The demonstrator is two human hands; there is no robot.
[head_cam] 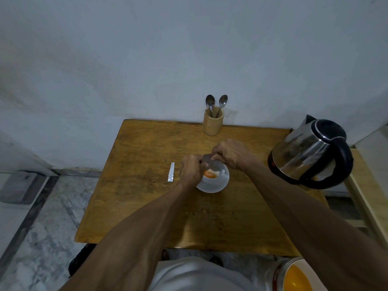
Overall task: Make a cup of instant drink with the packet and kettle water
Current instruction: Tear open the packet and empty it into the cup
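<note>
A white cup (216, 181) stands in the middle of the wooden table (147, 206), with orange powder (209, 174) inside it. Both hands hold a small dark packet (206, 159) right over the cup's far rim. My left hand (192, 169) pinches the packet's left end and covers the cup's left side. My right hand (230, 153) pinches the right end. A steel kettle (310, 150) with a black handle and lid sits at the table's right edge.
A torn silver strip (171, 172) lies on the table left of the cup. A wooden holder (213, 123) with two spoons (216, 103) stands at the back edge by the wall. A bucket with an orange inside (294, 276) sits on the floor, bottom right.
</note>
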